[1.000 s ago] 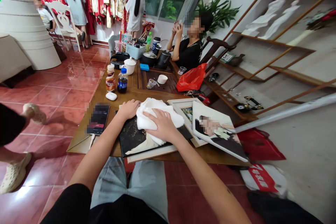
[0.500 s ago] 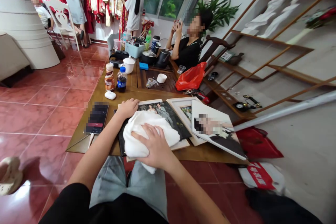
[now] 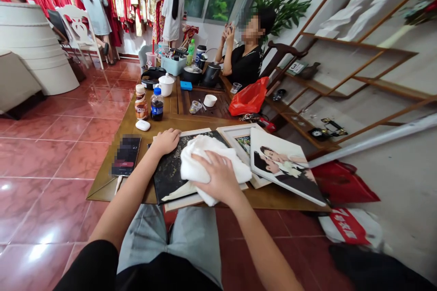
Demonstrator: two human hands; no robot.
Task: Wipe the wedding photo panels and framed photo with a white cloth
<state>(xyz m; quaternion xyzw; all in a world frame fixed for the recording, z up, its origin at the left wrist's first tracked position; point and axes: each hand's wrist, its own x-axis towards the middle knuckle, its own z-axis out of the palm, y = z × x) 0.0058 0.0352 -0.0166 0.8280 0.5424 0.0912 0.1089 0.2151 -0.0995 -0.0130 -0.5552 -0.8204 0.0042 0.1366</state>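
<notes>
A white cloth (image 3: 195,160) lies bunched on a dark wedding photo panel (image 3: 168,176) at the table's near edge. My right hand (image 3: 220,176) grips the cloth from above, pressing it against the panel's right half. Fingers stretched out, my left hand (image 3: 168,140) rests on the panel's upper left corner. Beneath this panel, pale edges of other frames stick out. Just right of it is a white-framed picture (image 3: 228,134), partly covered by a tilted photo panel of a couple (image 3: 285,159). The cloth hides much of the dark panel's picture.
Left of my forearm lies a phone (image 3: 128,157) with a cable. Beyond stand a cola bottle (image 3: 157,105), a brown drink bottle (image 3: 140,103) and a lidded white cup (image 3: 166,85). A red plastic bag (image 3: 248,97) sits before a seated person (image 3: 244,61). Shelves (image 3: 362,50) line the right wall.
My right hand has slid the cloth to the right across the dark panel, uncovering its left part. My left hand stays at the corner.
</notes>
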